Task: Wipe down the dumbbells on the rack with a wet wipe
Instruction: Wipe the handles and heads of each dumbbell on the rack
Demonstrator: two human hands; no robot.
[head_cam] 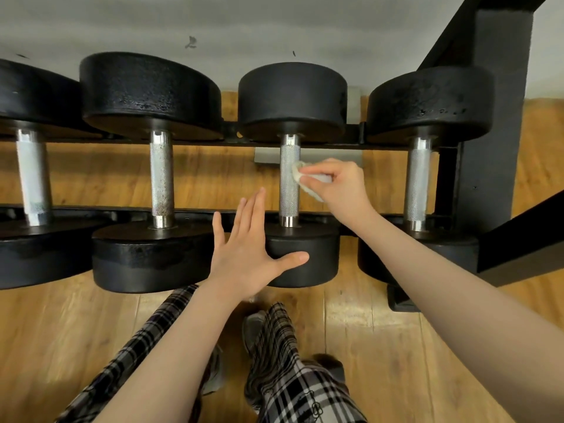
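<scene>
While the right hand [341, 181] pinched a crumpled white wet wipe [308, 178] between thumb and fingers, the wipe was pressed vs the right side of the knurled handle [289, 181] of the 3rd dumbbell from left, approx mid-handle. That dumbbell lay across the black rack [494, 154], far head [292, 99] toward the wall, near head [305, 254] toward the person. Left hand [244, 254] was released, fingers straight and spread, palm down over the near head's left edge w/ thumb lying across its front; actual contact w/ the head can't be told for sure. Three other dumbbells sat on the same rack: one w/ a bigger head [152, 96] just left, one partly cut off at far left [33, 178], one at right [419, 178] beside the rack upright. All handles ran parallel, apart from each other. Below: wood floor [381, 346], plaid trouser legs [290, 377] and a grey shoe [254, 328]. Grey wall [274, 25] behind the rack.
</scene>
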